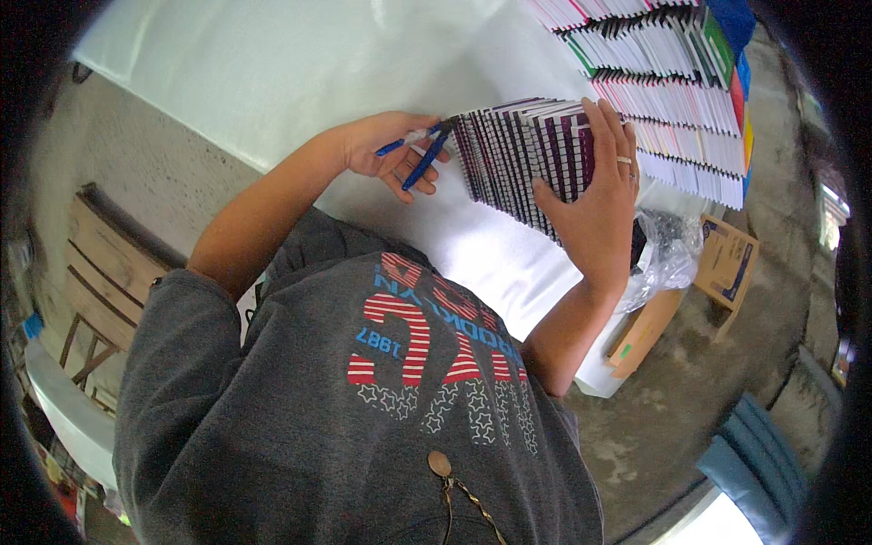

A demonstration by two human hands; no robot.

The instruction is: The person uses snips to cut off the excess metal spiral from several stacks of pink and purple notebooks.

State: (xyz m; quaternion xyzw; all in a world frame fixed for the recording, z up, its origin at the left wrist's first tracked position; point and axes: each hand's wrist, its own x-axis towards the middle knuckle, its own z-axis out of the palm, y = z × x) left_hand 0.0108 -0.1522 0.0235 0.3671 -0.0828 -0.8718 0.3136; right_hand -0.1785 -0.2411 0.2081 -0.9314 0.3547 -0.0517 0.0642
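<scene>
My left hand (395, 154) is closed around a pair of blue-handled pliers (423, 163), whose dark jaws meet the near-left corner of a row of spiral notebooks (522, 159). These notebooks have dark purple covers and pale pages, with their bound edges turned up toward me. At the row's right end, my right hand (599, 186) grips the last notebooks, thumb on the bindings and fingers over the far side. A ring shows on one finger. Part of the right end is hidden behind this hand.
Long rows of more bound notebooks (668, 100) fill the white table's (272, 73) far right. Clear plastic wrap (668, 250) and a cardboard box (727, 263) lie beyond my right forearm. A wooden chair (113, 250) stands left; a blue seat (749, 472) is at lower right.
</scene>
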